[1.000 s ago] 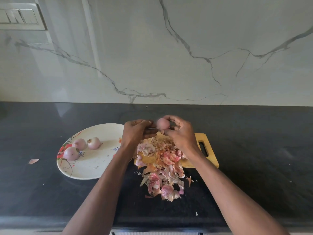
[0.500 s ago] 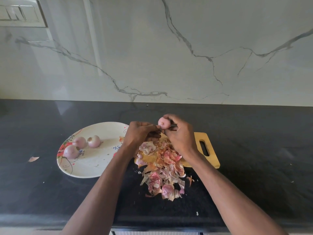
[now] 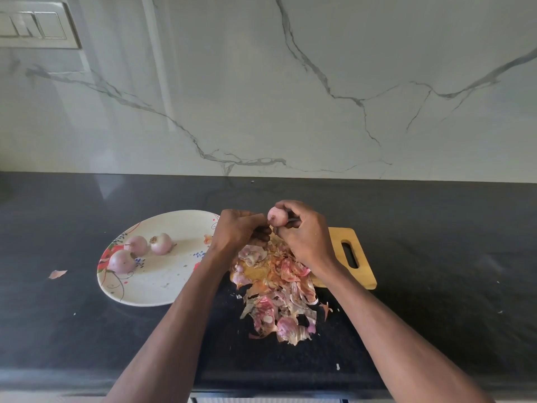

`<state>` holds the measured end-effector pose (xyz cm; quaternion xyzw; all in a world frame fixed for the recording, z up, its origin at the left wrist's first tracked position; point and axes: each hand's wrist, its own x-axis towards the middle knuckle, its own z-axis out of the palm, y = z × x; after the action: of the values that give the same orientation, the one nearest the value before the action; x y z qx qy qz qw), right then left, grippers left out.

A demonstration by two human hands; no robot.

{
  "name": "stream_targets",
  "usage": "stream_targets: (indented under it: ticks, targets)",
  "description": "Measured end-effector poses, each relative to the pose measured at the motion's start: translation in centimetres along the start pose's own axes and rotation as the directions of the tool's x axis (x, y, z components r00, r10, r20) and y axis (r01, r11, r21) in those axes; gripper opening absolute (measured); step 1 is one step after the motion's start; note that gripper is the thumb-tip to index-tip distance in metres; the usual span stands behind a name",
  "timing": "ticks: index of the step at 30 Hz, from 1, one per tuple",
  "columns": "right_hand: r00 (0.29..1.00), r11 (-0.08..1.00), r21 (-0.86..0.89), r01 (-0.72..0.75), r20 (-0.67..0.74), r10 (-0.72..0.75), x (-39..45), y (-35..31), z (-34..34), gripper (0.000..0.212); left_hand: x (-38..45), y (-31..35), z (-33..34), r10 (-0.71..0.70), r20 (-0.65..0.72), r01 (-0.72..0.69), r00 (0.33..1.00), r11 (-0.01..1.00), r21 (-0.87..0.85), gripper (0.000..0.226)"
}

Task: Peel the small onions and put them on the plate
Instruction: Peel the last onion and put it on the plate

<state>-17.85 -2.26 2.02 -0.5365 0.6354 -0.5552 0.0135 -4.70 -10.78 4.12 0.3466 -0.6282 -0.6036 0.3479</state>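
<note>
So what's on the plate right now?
Three onions sit at the left of the plate. The left hand covers its right edge, hiding anything there.

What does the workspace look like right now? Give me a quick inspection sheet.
Surface: dark stone counter, with small flecks of skin scattered on it.
Job's things: white floral plate holds three onions; a fourth onion is in hand above the wooden cutting board.
Clutter: heap of onion skins spilling from the board onto the counter; one stray skin left of the plate.
Grips: right hand holds the onion, with what looks like a thin tool; left hand pinches a strip of skin at its base.
Cables: nothing seen.
Surroundings: veined marble wall, switch plate at upper left.
</note>
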Motion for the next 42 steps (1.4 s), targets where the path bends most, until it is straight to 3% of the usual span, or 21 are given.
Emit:
stream_targets:
  ticks: [5, 9, 12, 15, 20, 24, 28, 32, 42]
  targets:
    - [0.995, 0.994, 0.056, -0.099, 0.037, 0.097, 0.0, 0.2, -0.1, 0.036, 0.0, 0.0, 0.0, -0.026, -0.001, 0.026, 1.0, 0.999, 0.022, 0.017]
    - [0.982, 0.952, 0.244, -0.186, 0.033, 0.183, 0.1, -0.7, -0.7, 0.037, 0.2, -0.6, -0.2, 0.003, -0.089, 0.02, 0.996, 0.966, 0.258, 0.021]
    - [0.967, 0.872, 0.423, -0.247, 0.045, 0.252, 0.6, -1.1, -1.5, 0.04, 0.4, -0.8, -0.2, 0.079, -0.049, -0.063, 0.996, 0.961, 0.271, 0.014]
    - [0.945, 0.832, 0.458, -0.314, 0.063, 0.322, 0.9, -0.6, -1.8, 0.038, 0.6, -1.0, 0.2, 0.14, 0.011, -0.136, 0.99, 0.938, 0.32, 0.016]
    - [0.922, 0.773, 0.515, -0.371, 0.109, 0.37, 1.1, -0.7, -2.0, 0.034, 0.8, -0.9, -0.3, 0.164, 0.013, -0.163, 0.986, 0.965, 0.205, 0.025]
    - [0.938, 0.822, 0.455, -0.341, 0.111, 0.327, 1.0, -0.5, -1.9, 0.033, 0.3, -0.3, -0.3, 0.175, 0.06, -0.175, 0.983, 0.985, -0.014, 0.029]
    - [0.948, 0.851, 0.418, -0.318, 0.127, 0.292, 1.1, -0.3, -1.7, 0.043, -0.1, -0.1, -0.2, 0.214, 0.153, -0.212, 0.965, 0.977, -0.027, 0.028]
    - [0.959, 0.882, 0.377, -0.283, 0.142, 0.246, 1.0, -0.4, -1.6, 0.045, -0.1, -0.2, 0.0, 0.28, 0.109, -0.277, 0.954, 0.96, -0.043, 0.026]
    - [0.978, 0.957, 0.227, -0.181, 0.146, 0.15, 0.5, -0.3, -1.5, 0.051, -0.6, -0.8, 0.2, 0.443, 0.072, -0.448, 0.894, 0.87, 0.206, 0.029]
